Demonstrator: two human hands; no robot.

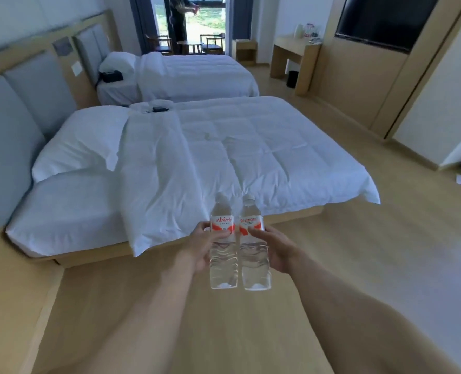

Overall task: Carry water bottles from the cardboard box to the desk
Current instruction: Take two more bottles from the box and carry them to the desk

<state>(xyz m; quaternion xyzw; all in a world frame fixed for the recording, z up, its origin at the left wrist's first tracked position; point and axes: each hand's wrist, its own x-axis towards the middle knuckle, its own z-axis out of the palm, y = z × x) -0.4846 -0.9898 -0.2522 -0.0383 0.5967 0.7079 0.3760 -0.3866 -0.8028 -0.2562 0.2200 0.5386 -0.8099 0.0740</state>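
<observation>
Two clear water bottles with red and white labels are held upright side by side in front of me, over the wooden floor. My left hand (pixel 201 245) grips the left bottle (pixel 223 261) at its middle. My right hand (pixel 274 248) grips the right bottle (pixel 254 261) the same way. The bottles almost touch. The wooden desk (pixel 295 51) stands far off at the right wall, below a dark wall screen, with a few small items on its top. No cardboard box is in view.
A white bed (pixel 251 147) lies straight ahead, and a second bed (pixel 197 74) lies behind it. Wooden floor runs along the right of both beds toward the desk. A black bin (pixel 293 78) sits under the desk. A person (pixel 179 17) stands by the far window near chairs.
</observation>
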